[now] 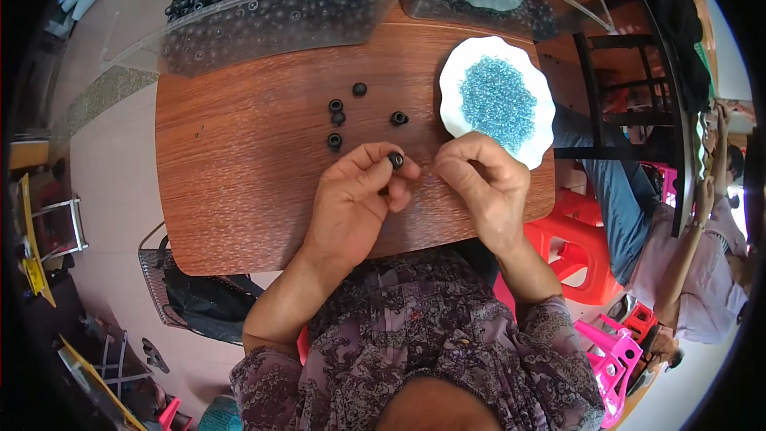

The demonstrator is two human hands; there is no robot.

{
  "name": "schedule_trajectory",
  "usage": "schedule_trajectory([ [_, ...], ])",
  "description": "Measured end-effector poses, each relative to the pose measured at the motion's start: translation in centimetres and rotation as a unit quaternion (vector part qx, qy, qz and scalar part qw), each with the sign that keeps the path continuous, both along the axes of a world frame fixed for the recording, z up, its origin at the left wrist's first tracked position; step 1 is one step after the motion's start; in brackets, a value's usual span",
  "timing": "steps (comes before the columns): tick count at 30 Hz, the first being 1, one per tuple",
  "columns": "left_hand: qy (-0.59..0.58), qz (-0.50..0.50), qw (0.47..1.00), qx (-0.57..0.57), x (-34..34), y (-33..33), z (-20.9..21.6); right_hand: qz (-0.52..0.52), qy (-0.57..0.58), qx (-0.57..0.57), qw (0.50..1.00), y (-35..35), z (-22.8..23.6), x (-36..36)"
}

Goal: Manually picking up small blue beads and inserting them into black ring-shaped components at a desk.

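Observation:
Between the thumb and fingers of my left hand (351,207) is a small round black cap-like piece (396,160), its opening turned up. My right hand (491,195) is closed in a pinch a little to the right of it; whatever the fingertips hold is too small to make out. Just beyond my right hand, a white scalloped plate (452,112) carries a heap of tiny clear-blue bead-like pieces (496,96). Several more black pieces (335,141) lie loose on the wooden table past my left hand, some showing their openings.
A clear plastic bin (263,28) full of black pieces stands at the table's far edge. Beside it, a second clear bin (511,8) holds more. Right of the table are a red stool (586,259) and another seated person (678,271). A black bag (203,295) sits below left.

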State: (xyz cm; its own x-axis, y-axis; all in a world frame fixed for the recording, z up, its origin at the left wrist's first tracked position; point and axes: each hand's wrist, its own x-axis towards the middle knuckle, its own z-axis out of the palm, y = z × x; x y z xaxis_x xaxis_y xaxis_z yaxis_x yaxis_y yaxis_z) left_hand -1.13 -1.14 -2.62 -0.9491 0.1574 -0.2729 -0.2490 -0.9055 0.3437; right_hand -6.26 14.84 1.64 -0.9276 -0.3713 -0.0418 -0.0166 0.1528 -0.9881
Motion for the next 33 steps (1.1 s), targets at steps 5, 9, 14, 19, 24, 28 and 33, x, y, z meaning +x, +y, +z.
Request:
schedule_trajectory([
  [5,-0.009,0.056,0.998,-0.005,-0.2,0.0,-0.2,0.051,0.321,0.137,0.936,-1.5,0.7,0.5],
  [9,-0.020,0.083,0.996,0.019,-0.4,0.3,0.2,0.068,0.371,0.169,0.911,-2.5,-1.2,1.1],
  [14,-0.010,0.101,0.995,0.017,-0.5,0.4,0.8,0.074,0.427,0.236,0.870,-3.4,-2.4,1.3],
  [19,-0.019,0.105,0.994,-0.007,-0.5,0.4,1.4,0.088,0.442,0.243,0.859,-3.5,-2.6,1.1],
  [24,-0.002,0.101,0.995,-0.019,-0.4,0.4,1.1,0.091,0.426,0.200,0.878,-3.3,-3.0,1.2],
  [28,-0.014,0.092,0.996,0.015,-0.2,0.2,1.2,0.127,0.424,0.216,0.870,-3.3,-2.3,1.3],
  [33,-0.010,0.089,0.996,0.016,-0.3,0.5,1.4,0.074,0.424,0.148,0.891,-2.7,-3.1,1.5],
])
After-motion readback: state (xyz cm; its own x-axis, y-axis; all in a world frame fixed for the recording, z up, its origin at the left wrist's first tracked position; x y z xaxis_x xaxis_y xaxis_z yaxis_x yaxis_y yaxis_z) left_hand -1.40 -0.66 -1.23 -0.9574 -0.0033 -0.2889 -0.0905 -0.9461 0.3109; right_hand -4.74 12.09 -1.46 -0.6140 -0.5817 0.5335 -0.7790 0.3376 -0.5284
